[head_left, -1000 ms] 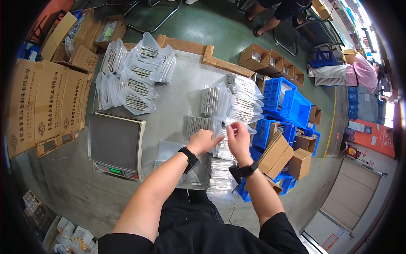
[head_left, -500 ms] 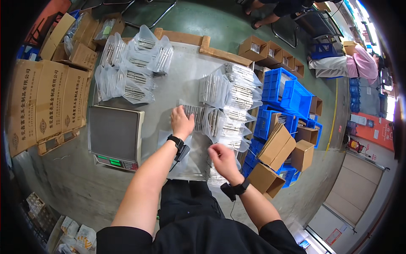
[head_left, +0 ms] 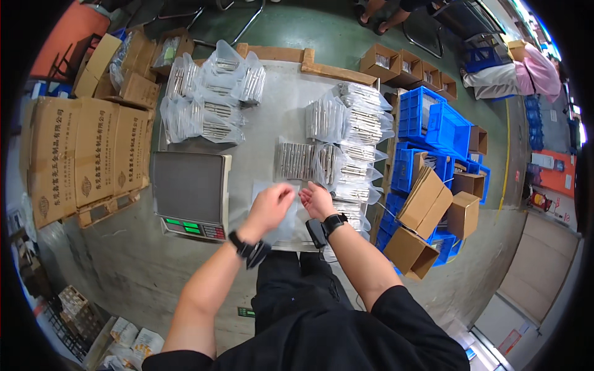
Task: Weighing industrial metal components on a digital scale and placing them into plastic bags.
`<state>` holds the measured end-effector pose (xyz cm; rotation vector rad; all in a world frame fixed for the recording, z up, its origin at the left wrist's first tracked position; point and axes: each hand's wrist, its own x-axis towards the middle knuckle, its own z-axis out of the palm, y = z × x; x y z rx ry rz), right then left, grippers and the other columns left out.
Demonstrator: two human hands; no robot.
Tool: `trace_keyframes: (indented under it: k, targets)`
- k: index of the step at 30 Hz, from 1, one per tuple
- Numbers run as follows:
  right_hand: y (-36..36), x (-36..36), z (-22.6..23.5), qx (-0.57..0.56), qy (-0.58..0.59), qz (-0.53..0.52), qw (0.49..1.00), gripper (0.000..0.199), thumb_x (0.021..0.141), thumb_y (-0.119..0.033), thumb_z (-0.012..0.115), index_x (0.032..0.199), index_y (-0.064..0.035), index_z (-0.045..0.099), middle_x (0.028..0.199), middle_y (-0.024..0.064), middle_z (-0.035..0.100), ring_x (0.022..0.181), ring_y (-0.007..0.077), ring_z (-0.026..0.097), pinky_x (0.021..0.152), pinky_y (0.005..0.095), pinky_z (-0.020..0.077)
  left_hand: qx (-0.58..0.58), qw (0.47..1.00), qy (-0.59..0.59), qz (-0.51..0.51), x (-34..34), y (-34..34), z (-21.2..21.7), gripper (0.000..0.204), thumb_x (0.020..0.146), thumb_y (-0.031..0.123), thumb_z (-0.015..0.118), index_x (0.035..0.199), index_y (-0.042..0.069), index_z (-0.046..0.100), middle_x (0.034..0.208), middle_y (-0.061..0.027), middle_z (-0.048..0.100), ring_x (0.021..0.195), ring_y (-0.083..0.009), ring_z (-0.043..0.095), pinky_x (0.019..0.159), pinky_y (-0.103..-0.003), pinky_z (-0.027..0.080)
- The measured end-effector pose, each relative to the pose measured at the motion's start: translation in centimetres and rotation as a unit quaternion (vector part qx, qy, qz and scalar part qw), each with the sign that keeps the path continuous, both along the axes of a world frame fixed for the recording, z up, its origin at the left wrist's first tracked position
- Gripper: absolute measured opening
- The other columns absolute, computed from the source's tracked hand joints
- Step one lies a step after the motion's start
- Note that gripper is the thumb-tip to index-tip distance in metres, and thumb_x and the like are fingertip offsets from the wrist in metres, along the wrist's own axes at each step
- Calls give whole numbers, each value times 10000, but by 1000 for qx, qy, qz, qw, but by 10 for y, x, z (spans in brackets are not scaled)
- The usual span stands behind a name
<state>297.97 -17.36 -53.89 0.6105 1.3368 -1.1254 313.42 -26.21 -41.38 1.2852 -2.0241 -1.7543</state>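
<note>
Beside the grey scale (head_left: 190, 195), both hands (head_left: 270, 207) (head_left: 317, 200) pinch a clear bag (head_left: 272, 193).

The scene is brightly and evenly lit from overhead, so the grey worktop (head_left: 278, 99) reads pale and shadows under the forearms stay soft and short. Glare glints off the clear plastic bags (head_left: 213, 93) and washes out the far upper right corner, where the floor looks overexposed. Fisheye distortion bends the cardboard cartons (head_left: 80, 154) and worktop edges toward a black circular rim, and the left hand (head_left: 271, 207) is slightly motion-blurred while the centre stays sharp.
</note>
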Motion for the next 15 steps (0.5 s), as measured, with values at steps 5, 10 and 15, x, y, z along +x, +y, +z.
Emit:
trace_keyframes:
  k: [5, 10, 15]
  targets:
    - [1, 28, 14, 5, 151, 110, 982, 505, 918, -212, 611, 1337, -27, 401, 935, 139, 641, 752, 249, 657, 672, 331, 532, 85, 994, -15, 59, 102, 70, 54, 175, 956, 157, 561, 960, 0, 638, 846, -27, 655, 796, -93, 586, 736, -262, 484]
    - [-9, 54, 58, 25, 532, 345, 773, 589, 861, -208, 632, 1341, 22, 381, 917, 244, 666, 842, 387, 661, 765, 444, 528, 61, 986, -47, 148, 189, 136, 73, 163, 951, 145, 573, 964, 1, 648, 837, -51, 687, 769, -95, 617, 703, -255, 494]
    - [-12, 43, 41, 79, 565, 386, 725, 604, 844, -211, 618, 1341, 29, 374, 911, 277, 663, 882, 443, 647, 798, 504, 511, 101, 953, -84, 273, 238, 196, 94, 172, 961, 152, 570, 969, -4, 643, 852, -45, 685, 805, -104, 637, 738, -257, 514]
